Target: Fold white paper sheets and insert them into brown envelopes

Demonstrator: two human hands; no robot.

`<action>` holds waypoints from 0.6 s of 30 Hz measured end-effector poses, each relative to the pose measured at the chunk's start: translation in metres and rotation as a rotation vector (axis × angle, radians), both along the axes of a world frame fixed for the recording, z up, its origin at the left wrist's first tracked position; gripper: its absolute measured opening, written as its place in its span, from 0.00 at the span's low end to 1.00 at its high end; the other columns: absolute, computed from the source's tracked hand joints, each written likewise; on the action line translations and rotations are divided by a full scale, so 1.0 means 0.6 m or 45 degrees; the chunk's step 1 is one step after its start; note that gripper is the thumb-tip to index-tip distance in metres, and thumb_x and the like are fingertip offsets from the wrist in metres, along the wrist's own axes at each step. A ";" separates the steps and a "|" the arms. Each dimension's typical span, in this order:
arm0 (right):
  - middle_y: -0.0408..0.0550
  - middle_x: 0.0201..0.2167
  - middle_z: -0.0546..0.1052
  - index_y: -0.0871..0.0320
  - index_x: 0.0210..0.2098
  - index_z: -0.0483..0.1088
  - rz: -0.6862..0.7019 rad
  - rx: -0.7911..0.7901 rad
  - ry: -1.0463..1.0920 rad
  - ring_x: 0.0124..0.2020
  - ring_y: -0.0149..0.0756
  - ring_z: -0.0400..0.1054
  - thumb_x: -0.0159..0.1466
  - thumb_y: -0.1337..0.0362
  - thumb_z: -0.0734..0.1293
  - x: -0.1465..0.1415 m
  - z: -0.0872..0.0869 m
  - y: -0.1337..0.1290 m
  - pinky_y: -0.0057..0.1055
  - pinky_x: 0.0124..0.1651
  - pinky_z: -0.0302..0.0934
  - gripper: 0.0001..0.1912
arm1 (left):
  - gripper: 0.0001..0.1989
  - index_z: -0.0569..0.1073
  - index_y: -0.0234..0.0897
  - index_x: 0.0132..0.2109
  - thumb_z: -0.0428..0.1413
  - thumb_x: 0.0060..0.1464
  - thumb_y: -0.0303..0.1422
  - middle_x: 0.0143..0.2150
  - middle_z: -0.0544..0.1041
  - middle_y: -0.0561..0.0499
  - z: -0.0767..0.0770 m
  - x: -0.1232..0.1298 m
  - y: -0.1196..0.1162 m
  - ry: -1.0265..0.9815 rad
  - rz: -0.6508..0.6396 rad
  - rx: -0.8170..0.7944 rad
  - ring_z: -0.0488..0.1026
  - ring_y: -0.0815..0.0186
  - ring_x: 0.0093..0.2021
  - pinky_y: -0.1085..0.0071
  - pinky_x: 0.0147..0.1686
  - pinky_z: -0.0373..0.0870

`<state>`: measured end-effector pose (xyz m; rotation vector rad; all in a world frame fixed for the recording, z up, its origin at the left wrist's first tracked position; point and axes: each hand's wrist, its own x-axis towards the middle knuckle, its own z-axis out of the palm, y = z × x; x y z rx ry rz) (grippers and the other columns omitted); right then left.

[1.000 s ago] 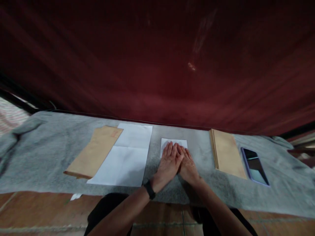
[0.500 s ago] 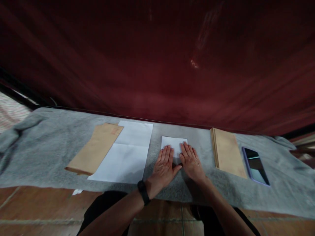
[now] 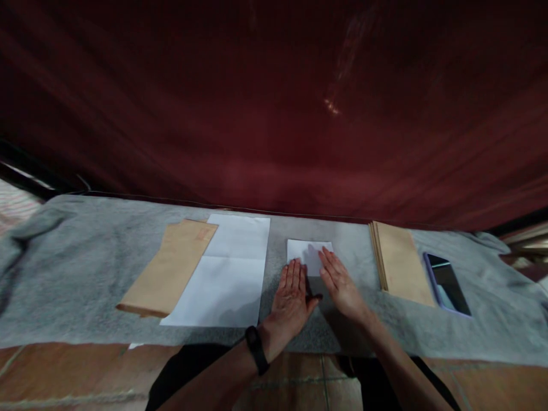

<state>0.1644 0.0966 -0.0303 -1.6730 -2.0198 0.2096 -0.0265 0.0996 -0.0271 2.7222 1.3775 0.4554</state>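
Note:
A small folded white paper point(image 3: 314, 265) lies on the grey cloth in front of me. My left hand point(image 3: 291, 297) is flat, fingers outstretched, its fingertips on the paper's lower left corner. Over the paper's right side is my right hand point(image 3: 341, 285), with its fingers straight; a shadow beneath suggests it is slightly raised, though contact is hard to tell. Left of them a larger white sheet point(image 3: 231, 285) with a crease across it lies flat. Its left edge is partly covered by brown envelopes point(image 3: 173, 265).
A stack of brown envelopes point(image 3: 402, 262) lies to the right, beside a phone point(image 3: 447, 285) in a purple case. Grey cloth point(image 3: 85, 268) covers the long, narrow surface. A dark red panel point(image 3: 274, 114) rises behind it, and tiled floor point(image 3: 77, 371) shows below.
My right hand has lifted a little from the folded paper, baring more of it. My left hand has slid slightly down toward its near edge. The whole view has shifted slightly.

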 end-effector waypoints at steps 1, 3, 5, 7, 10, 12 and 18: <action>0.50 0.74 0.55 0.53 0.74 0.50 0.079 -0.043 0.058 0.74 0.42 0.49 0.77 0.55 0.51 -0.014 0.005 0.004 0.50 0.72 0.54 0.28 | 0.39 0.53 0.21 0.71 0.50 0.66 0.47 0.73 0.56 0.28 -0.001 0.001 0.001 -0.006 -0.006 0.017 0.50 0.47 0.74 0.47 0.71 0.53; 0.49 0.73 0.57 0.52 0.73 0.52 0.202 -0.098 0.126 0.74 0.41 0.48 0.77 0.55 0.50 -0.041 0.010 0.013 0.48 0.73 0.53 0.28 | 0.36 0.52 0.21 0.72 0.49 0.66 0.41 0.72 0.58 0.28 -0.003 0.002 0.002 -0.015 -0.025 0.051 0.53 0.47 0.74 0.47 0.70 0.54; 0.50 0.73 0.58 0.53 0.74 0.51 0.252 -0.121 0.121 0.74 0.40 0.49 0.77 0.55 0.50 -0.061 0.011 0.019 0.49 0.74 0.50 0.28 | 0.34 0.52 0.21 0.72 0.48 0.67 0.37 0.72 0.59 0.28 -0.007 0.003 0.002 -0.018 -0.041 0.086 0.55 0.49 0.73 0.49 0.70 0.55; 0.51 0.73 0.58 0.55 0.74 0.50 0.246 -0.129 0.064 0.74 0.41 0.49 0.77 0.55 0.50 -0.069 0.008 0.023 0.50 0.74 0.48 0.29 | 0.32 0.53 0.19 0.72 0.47 0.67 0.35 0.72 0.59 0.27 -0.010 0.004 0.002 -0.016 -0.043 0.121 0.56 0.49 0.73 0.51 0.70 0.56; 0.54 0.73 0.57 0.57 0.75 0.48 0.190 -0.109 -0.088 0.74 0.42 0.49 0.77 0.55 0.50 -0.058 0.001 0.026 0.51 0.73 0.49 0.29 | 0.33 0.56 0.18 0.70 0.48 0.67 0.38 0.71 0.60 0.27 -0.012 0.004 -0.001 -0.007 -0.013 0.106 0.56 0.49 0.73 0.52 0.70 0.56; 0.55 0.74 0.55 0.58 0.75 0.46 0.147 -0.081 -0.221 0.74 0.43 0.48 0.77 0.56 0.50 -0.041 -0.005 0.026 0.51 0.73 0.49 0.30 | 0.34 0.59 0.18 0.69 0.49 0.66 0.41 0.71 0.60 0.27 -0.010 0.003 -0.002 0.004 0.010 0.047 0.56 0.48 0.73 0.51 0.70 0.56; 0.55 0.75 0.51 0.56 0.75 0.44 0.104 0.017 -0.507 0.74 0.46 0.48 0.75 0.63 0.51 0.005 -0.022 0.024 0.55 0.72 0.48 0.30 | 0.30 0.64 0.23 0.67 0.43 0.69 0.42 0.70 0.64 0.33 0.017 0.005 0.019 -0.014 0.038 -0.070 0.61 0.52 0.71 0.56 0.67 0.61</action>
